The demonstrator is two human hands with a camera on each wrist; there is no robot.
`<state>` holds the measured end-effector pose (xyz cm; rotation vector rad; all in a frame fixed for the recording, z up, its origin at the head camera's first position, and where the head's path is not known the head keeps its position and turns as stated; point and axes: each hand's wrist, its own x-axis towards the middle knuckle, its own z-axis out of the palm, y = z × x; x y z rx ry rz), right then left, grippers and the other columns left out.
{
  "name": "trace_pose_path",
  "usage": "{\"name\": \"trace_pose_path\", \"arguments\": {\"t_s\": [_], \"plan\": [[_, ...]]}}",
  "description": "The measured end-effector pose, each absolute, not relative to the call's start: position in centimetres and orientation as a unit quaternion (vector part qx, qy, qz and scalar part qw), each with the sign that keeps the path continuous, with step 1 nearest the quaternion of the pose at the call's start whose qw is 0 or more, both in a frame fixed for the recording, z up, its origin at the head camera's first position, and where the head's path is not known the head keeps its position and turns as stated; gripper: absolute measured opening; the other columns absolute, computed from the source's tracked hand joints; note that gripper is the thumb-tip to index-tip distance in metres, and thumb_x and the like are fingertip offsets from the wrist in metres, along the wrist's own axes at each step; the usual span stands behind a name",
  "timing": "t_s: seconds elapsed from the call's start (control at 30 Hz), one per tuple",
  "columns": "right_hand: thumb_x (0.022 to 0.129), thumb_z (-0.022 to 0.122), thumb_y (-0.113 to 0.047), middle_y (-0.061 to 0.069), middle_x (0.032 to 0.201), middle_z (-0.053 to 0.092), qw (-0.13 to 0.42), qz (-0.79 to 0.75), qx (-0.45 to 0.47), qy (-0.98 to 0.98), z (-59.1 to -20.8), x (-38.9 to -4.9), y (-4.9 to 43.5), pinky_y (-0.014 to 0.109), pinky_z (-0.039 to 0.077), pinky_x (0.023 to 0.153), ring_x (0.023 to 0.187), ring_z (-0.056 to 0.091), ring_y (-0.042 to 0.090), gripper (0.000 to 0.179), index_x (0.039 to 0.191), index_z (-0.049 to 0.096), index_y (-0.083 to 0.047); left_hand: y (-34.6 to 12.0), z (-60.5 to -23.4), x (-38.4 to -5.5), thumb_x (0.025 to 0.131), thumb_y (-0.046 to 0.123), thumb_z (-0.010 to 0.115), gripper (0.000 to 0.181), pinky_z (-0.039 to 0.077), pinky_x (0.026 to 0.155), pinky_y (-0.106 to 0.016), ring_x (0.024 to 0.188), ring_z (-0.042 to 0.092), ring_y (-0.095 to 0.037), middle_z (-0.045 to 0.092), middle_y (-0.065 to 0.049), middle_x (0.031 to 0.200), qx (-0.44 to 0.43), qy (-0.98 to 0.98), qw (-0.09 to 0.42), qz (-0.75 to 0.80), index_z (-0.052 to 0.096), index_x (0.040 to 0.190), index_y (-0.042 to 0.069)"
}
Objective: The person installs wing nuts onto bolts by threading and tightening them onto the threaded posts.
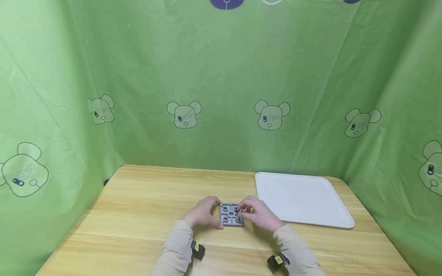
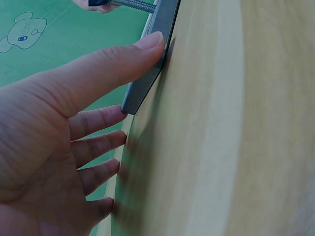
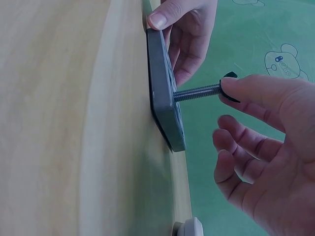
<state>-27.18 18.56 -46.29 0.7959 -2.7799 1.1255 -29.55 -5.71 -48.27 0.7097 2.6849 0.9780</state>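
Observation:
A grey square plate (image 1: 228, 214) with recessed holes lies on the wooden table. My left hand (image 1: 203, 213) holds it at its left side, thumb at the near corner and index finger at the far one. A threaded bolt (image 3: 198, 93) with a black knob stands out from the plate's top face, its lower end at the plate. Thumb and index finger of my right hand (image 1: 259, 215) pinch that black knob; the other fingers curl loosely beside it. In the left wrist view, the left thumb presses the plate's edge (image 2: 150, 81), and part of the bolt shows above.
A white tray (image 1: 304, 199) lies on the table (image 1: 145, 214) at the back right, close beyond my right hand. Green curtains (image 1: 221, 145) with bear prints hang behind the table and on both sides. Each wrist carries a black strapped device.

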Motion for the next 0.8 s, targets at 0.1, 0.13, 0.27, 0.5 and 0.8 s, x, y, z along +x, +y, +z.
{"name": "trace_pose_path", "arguments": {"t_s": [0.1,0.13,0.27,0.5,0.8], "plan": [[0.083,0.072,-0.015,0.002,0.095,0.064,0.019,0.362,0.259,-0.895,-46.35,-27.24,18.58,0.027,0.051,0.073,0.084,0.057,0.016,0.013,0.097,0.070,-0.013,-5.71,-48.28,-29.54,0.062,0.032,0.089,0.082,0.035,0.115,-0.052,0.133,0.045,-0.035,0.051,-0.016,0.141,0.241,0.908,0.097,0.329,0.052,0.131,0.005],[0.084,0.072,-0.015,0.001,0.095,0.064,0.019,0.361,0.261,-0.895,-46.37,-27.27,18.59,0.026,0.050,0.073,0.084,0.057,0.016,0.013,0.097,0.070,-0.013,-5.70,-48.27,-29.54,0.062,0.032,0.089,0.082,0.035,0.115,-0.052,0.132,0.046,-0.035,0.051,-0.016,0.141,0.242,0.908,0.097,0.329,0.052,0.130,0.005],[0.085,0.071,-0.015,0.001,0.097,0.064,0.011,0.361,0.265,-0.894,-46.36,-27.32,18.65,0.023,0.048,0.073,0.084,0.056,0.013,0.014,0.098,0.070,-0.012,-5.68,-48.25,-29.49,0.062,0.032,0.089,0.082,0.036,0.115,-0.052,0.132,0.046,-0.035,0.051,-0.016,0.140,0.241,0.908,0.096,0.329,0.052,0.130,0.005],[0.087,0.068,-0.016,0.000,0.098,0.064,-0.001,0.359,0.274,-0.892,-46.35,-27.36,18.92,0.022,0.048,0.074,0.084,0.053,0.005,0.014,0.101,0.071,-0.014,-5.68,-48.06,-29.31,0.062,0.031,0.089,0.081,0.035,0.115,-0.052,0.131,0.047,-0.035,0.053,-0.016,0.139,0.239,0.907,0.094,0.332,0.052,0.129,0.005],[0.090,0.065,-0.019,0.001,0.098,0.063,-0.012,0.360,0.279,-0.890,-46.30,-27.41,19.15,0.020,0.047,0.075,0.085,0.052,0.005,0.016,0.104,0.070,-0.015,-5.70,-48.23,-29.49,0.062,0.031,0.089,0.081,0.034,0.116,-0.051,0.131,0.047,-0.033,0.053,-0.015,0.139,0.244,0.907,0.093,0.331,0.053,0.129,0.005]]}}
